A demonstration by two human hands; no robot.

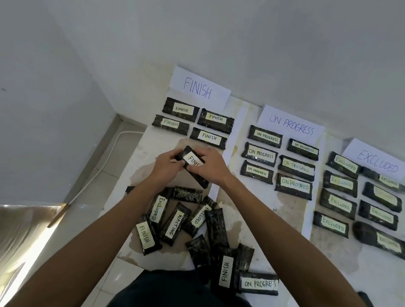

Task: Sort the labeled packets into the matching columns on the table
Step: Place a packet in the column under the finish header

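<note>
Packets awaiting sorting (193, 228): loose heap at the near edge of the table (286, 228), labels FINISH, WAITING, EXCLUDED and ON PROGRESS legible, several face down. Just beyond the heap, held packet (192, 160) marked FINISH, askew to the rows, pinched at its far end between thumb and fingers of left hand (165, 165), gripped across the label edge by thumb and curled fingers of right hand (211, 165); lower end perhaps resting on the tabletop, hard to tell from this angle. Farther back, FINISH column (216, 118): four packets in two rows of two beneath the FINISH sheet (199, 88). For a clean placement: turn square to those rows, keep label up and readable, set down in the bare spot just below them, clear of neighbours. Off to the right, ON PROGRESS column (260, 154) and EXCLUDED column (338, 202), well apart.
</note>
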